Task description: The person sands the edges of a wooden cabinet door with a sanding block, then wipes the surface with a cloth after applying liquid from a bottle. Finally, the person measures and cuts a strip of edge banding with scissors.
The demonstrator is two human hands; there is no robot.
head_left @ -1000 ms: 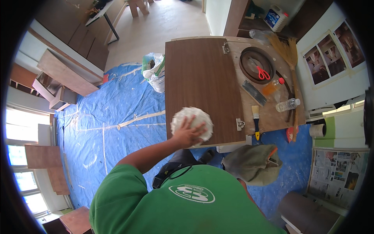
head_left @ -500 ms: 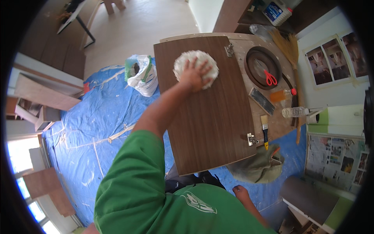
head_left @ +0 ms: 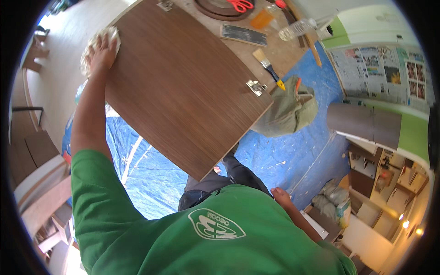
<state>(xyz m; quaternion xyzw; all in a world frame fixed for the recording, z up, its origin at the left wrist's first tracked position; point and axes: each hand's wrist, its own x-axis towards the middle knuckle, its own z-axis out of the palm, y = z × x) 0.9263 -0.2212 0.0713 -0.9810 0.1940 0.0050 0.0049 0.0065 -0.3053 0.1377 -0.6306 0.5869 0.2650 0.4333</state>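
A brown wood-grain door panel [head_left: 183,78] lies before me, with a metal hinge [head_left: 255,88] at its near right edge and another hinge [head_left: 165,5] at the far end. My left hand [head_left: 101,54] is stretched to the panel's far left edge. Its spread fingers press on a fluffy white cloth [head_left: 85,58], which laps over that edge. Down at my right side hangs my right hand [head_left: 281,197], its fingers loosely curled, nothing seen in them, away from the panel.
Right of the panel, a worktable [head_left: 279,57] bears a sanding block [head_left: 243,35], a paintbrush [head_left: 269,68], red scissors [head_left: 240,5], an orange-liquid bottle [head_left: 263,18] and a clear bottle [head_left: 297,29]. A green-grey bag [head_left: 293,110] sits below. Blue sheeting [head_left: 270,151] covers the floor.
My left hand has slid the white cloth from the panel's upper middle to its far left edge. The view has turned and shifted right; my right hand still hangs at my side.
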